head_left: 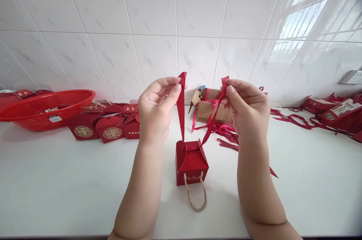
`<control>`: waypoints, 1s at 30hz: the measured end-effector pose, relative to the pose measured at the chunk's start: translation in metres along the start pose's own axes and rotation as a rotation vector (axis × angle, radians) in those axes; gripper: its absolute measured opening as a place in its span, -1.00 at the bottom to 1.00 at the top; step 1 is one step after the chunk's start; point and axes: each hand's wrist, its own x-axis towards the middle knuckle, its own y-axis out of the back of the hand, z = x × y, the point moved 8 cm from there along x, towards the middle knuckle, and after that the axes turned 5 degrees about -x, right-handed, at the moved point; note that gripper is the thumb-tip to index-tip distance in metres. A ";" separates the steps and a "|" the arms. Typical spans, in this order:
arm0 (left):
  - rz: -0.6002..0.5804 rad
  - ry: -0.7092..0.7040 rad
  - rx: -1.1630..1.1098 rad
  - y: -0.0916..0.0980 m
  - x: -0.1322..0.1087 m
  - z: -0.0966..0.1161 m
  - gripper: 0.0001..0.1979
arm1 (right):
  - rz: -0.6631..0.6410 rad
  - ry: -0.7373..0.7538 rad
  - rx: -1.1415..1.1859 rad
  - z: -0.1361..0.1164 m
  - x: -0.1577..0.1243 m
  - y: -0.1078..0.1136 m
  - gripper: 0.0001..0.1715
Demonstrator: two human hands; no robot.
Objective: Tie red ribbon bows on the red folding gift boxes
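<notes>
A small red gift box [194, 162] stands upright on the white table, its top flaps folded together. A loop of twisted rope handle [197, 204] hangs from its front and rests on the tabletop. Red ribbon [181, 115] comes up out of the box top in two ends. My left hand [158, 106] pinches one end between thumb and fingertips, held high above the box. The other end is pinched by my right hand [247, 106] at about the same height. Both ends stretch upward, spread apart in a V.
At the left stand a red plastic basket [48, 110] and several red boxes [110, 128]. Behind the box, a cardboard carton [215, 112] holds red ribbons, with more ribbon [226, 130] spilling out. Red packages [339, 113] and ribbon strips lie at the right. A tiled wall [198, 17] rises behind.
</notes>
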 end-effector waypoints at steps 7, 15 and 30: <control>-0.004 0.000 -0.006 -0.002 -0.001 -0.001 -0.86 | -0.010 0.030 0.069 -0.005 -0.002 -0.008 -0.71; 0.056 -0.063 0.060 -0.001 -0.003 0.003 -0.71 | 0.013 -0.033 0.057 0.003 -0.003 -0.007 -0.92; 0.053 -0.006 -0.039 0.002 -0.002 -0.002 -0.87 | 0.100 -0.018 0.184 0.000 -0.002 -0.002 -0.83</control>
